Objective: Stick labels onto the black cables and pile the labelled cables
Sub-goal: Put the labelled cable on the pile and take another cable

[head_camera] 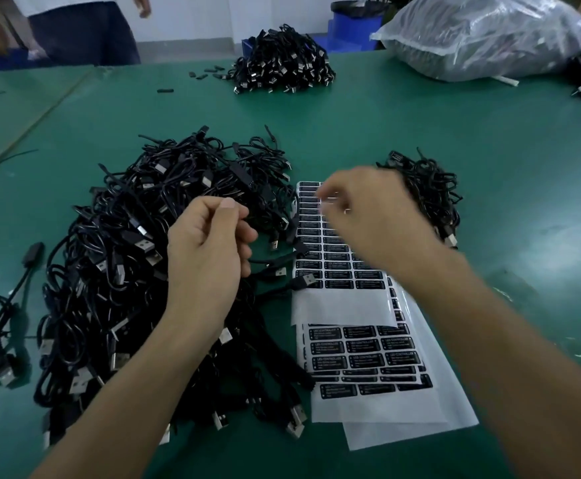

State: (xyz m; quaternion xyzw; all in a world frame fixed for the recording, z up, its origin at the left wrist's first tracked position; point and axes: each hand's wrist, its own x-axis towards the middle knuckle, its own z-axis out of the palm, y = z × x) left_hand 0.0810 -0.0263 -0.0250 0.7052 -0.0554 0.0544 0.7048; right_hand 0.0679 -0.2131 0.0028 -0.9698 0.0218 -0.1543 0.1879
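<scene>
On the green desk, a big heap of black cables fills the centre left of the frame, with overlapping label sheets just right of it. The left hand is over the heap, fingers curled round a black cable. The right hand is blurred above the upper sheet, fingers bent; whether they pinch a label I cannot tell. A smaller cable pile lies just beyond it.

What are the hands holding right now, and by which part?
The left hand grips a thin black cable by its cord. The right hand, blurred above the white label sheet, cannot be told.
</scene>
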